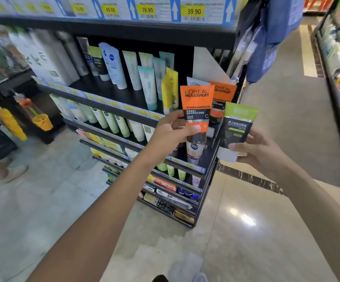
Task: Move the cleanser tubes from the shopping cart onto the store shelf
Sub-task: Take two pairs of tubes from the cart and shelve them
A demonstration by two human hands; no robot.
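At the far left, a yellow cup [42, 122] hung from a dark side rack, well apart from the store shelf [112, 102]. On that shelf's board stood a row of upright tubes: a white-and-blue tube [113, 65] toward the left, then pale green ones, then a yellow tube [170, 92] near the board's right end.

The left hand [170, 132] reached up from the lower left on a long, straight bare arm, palm turned toward the shelf. Its grip was pinching one orange cleanser tube [197, 106] low on the body, thumb across the front just above the cap, fingers curled round the left edge. The tube stood upright, crimped end on top, held before the shelf's right end. Just behind it, at the right corner of the board, stood a second orange tube [223, 96] and a white tube whose top alone showed, so two orange tubes could be counted.

Further right, the right hand [254, 149] came in from the lower right, wrist bent upward. Its grip was closed on one green-and-black tube [236, 127], thumb pressed on the white cap at the bottom and fingers wrapped behind. That tube leaned slightly right, just beside the shelf's right end, near the orange one without touching it.
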